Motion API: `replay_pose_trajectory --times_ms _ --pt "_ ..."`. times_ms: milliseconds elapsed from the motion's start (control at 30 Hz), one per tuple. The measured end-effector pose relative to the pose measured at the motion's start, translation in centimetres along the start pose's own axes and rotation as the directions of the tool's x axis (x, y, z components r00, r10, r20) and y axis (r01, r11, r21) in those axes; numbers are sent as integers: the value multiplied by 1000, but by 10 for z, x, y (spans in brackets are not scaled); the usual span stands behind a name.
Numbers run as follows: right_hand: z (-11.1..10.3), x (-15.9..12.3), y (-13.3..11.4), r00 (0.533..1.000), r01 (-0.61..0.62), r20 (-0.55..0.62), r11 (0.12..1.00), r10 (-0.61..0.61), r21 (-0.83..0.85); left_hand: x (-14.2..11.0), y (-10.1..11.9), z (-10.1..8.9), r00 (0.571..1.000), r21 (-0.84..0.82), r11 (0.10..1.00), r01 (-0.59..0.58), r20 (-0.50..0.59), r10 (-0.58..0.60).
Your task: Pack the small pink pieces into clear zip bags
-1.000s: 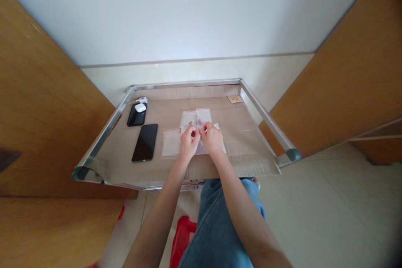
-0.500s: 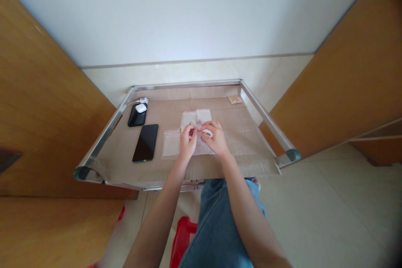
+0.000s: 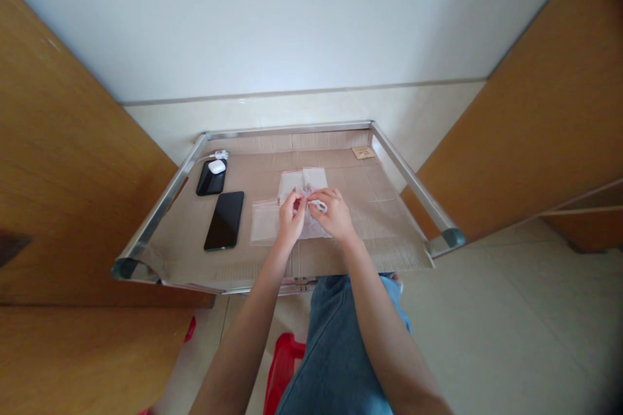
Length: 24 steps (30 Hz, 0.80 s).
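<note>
My left hand and my right hand meet over the middle of the cardboard, fingertips pinched close together. Between them is a small clear plastic bag, partly hidden by the fingers. Something small and white shows at my right fingers, too small to make out. Beyond the hands lie flat clear zip bags with reddish top edges. Another clear zip bag lies flat just left of my left hand.
A metal-framed cart top lined with cardboard stands against the wall. On its left lie a large black phone and a smaller phone bearing a white earbud case. A brown paper piece sits back right; a red stool stands below.
Both hands stay in nearly the same place, with the fingers shifting slightly at the plastic. The white thing at my right fingers looks a little different in shape.
</note>
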State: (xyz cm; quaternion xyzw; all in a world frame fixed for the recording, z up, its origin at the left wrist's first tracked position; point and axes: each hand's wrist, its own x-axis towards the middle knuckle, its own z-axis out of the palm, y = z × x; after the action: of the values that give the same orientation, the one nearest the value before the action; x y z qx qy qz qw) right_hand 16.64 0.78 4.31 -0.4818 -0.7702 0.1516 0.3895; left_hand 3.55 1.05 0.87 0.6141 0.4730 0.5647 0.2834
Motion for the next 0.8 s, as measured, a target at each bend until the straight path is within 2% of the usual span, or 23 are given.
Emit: replay_pose_trajectory --times_ms 233,467,567,667,800 --pt "6 -2 2 992 -28 119 993 41 -110 1 2 0 1000 -11 1000 -8 20 8" --pt "9 -2 -4 990 -56 117 974 83 -220 0 8 0 998 -20 998 -54 35 54" --pt "8 -1 -6 992 -57 95 970 81 -236 0 7 0 1000 -53 998 -27 12 28" --pt "6 0 -4 998 -58 29 984 64 -167 2 2 0 992 -129 990 63 -98 -76" --pt "0 -1 -1 996 -44 -76 991 54 128 5 -8 0 956 -232 962 144 -219 -196"
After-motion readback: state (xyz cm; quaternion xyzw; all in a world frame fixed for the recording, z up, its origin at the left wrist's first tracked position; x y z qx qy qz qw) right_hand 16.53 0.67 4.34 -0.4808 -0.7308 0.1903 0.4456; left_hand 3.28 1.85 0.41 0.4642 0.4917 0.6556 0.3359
